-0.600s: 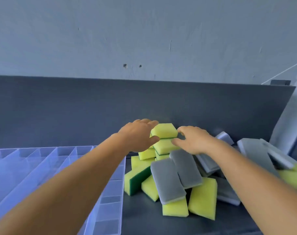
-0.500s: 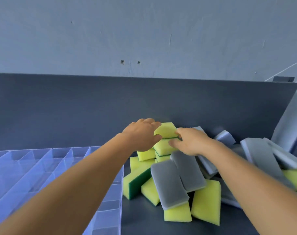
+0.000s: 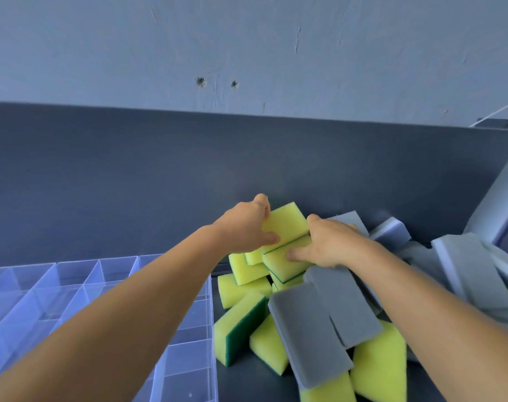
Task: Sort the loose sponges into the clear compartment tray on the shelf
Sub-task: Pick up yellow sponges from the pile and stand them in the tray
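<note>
Left hand point(image 3: 247, 224) at top of sponge pile, fingers over far edge and thumb on near side of uppermost yellow rectangular foam sponge point(image 3: 284, 224); clamped on it. Right hand point(image 3: 329, 242) just beside, fingers curled round second yellow foam sponge with thin green scouring layer point(image 3: 282, 262), directly beneath the first; thumb pressed on its top face. The two held sponges stacked, touching, both tilted. Both bare forearms stretched forward from bottom corners of view.

Pile of loose sponges heaped on dark grey shelf point(image 3: 247, 381), up against dark grey back panel point(image 3: 160, 175). Below the hands: several more yellow sponges, one lying on edge with dark green scouring side point(image 3: 244, 329) turned toward camera. Two grey flat rectangular sponge pads point(image 3: 322, 320) side by side, slanting down over yellow blocks at front of pile. Further grey-and-pale sponges point(image 3: 464, 265) tumbled to the right, partly behind right forearm; exact count not clear.

Clear plastic compartment tray point(image 3: 189, 352) on shelf to the left of pile, its right wall just beside nearest yellow sponges; partly crossed by left forearm. Visible compartments with no sponges in them. Pale bluish plaster wall point(image 3: 247, 47) above back panel, two small dark holes point(image 3: 216, 82) in it.
</note>
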{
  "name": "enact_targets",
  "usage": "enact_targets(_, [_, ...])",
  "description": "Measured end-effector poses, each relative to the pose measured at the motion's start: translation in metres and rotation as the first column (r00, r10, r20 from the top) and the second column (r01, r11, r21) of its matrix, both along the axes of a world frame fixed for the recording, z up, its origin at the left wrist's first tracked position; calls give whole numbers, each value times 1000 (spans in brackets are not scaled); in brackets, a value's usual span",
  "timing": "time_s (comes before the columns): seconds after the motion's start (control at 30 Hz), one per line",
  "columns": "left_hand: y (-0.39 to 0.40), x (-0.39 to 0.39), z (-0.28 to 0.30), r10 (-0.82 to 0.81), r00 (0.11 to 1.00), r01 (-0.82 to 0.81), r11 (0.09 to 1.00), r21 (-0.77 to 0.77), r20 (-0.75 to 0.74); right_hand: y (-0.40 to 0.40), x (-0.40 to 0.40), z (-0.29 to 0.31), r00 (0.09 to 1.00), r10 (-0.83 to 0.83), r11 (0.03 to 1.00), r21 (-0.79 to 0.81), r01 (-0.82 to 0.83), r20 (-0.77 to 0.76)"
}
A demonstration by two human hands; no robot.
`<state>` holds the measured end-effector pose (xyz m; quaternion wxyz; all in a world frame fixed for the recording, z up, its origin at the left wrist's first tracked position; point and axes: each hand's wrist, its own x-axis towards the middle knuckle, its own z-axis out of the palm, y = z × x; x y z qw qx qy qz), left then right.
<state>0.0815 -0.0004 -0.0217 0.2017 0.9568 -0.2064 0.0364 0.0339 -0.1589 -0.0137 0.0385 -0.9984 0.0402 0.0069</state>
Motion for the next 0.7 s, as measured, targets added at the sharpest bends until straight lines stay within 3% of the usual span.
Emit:
enact_targets(0.1, [3, -2, 1, -36, 999, 34, 998, -60, -34, 3, 1, 1, 1000, -21, 993, 113, 21, -1])
enact_targets(0.27, [7, -8, 1, -64, 997, 64, 998, 5, 38, 3, 6, 0, 996, -12, 952, 306, -15, 86])
enact_targets(0.43, [23, -23, 6, -21, 996, 31, 994, -109, 90, -1, 7, 12, 978, -17, 855, 511, -93, 207])
enact_targets(0.7, [46, -68, 17, 116, 951, -49, 972, -229, 288, 18, -14, 25, 872, 124, 772, 506, -385, 473])
